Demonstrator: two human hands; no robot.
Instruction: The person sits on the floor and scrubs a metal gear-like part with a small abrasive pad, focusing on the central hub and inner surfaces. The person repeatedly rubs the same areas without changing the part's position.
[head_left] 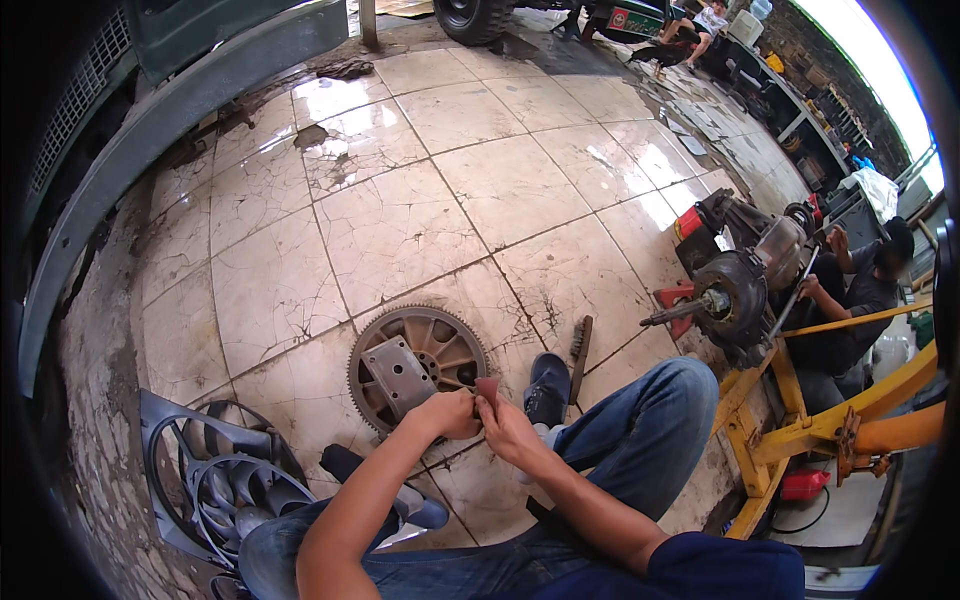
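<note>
Glossy cream tiled floor [400,220] spreads toward twelve o'clock, edged at three by a yellow metal stand [745,425]. Arms reach forward; the right hand [508,428] pinches a small reddish-brown flat piece [487,387], the left hand [450,413] curls beside it, grip hidden. A rusty-brown toothed metal wheel [447,340] lies at eleven, bearing a grey drilled plate [393,378].

on the floor [400,225], the plate [400,372] lies on the gear wheel [447,345], just ahead of the left hand [452,413] and right hand [508,430]. left: fan parts [235,490]. right: a brush [581,347] beside a shoe [547,392], then an axle assembly [728,290], apparently on a stand.
</note>
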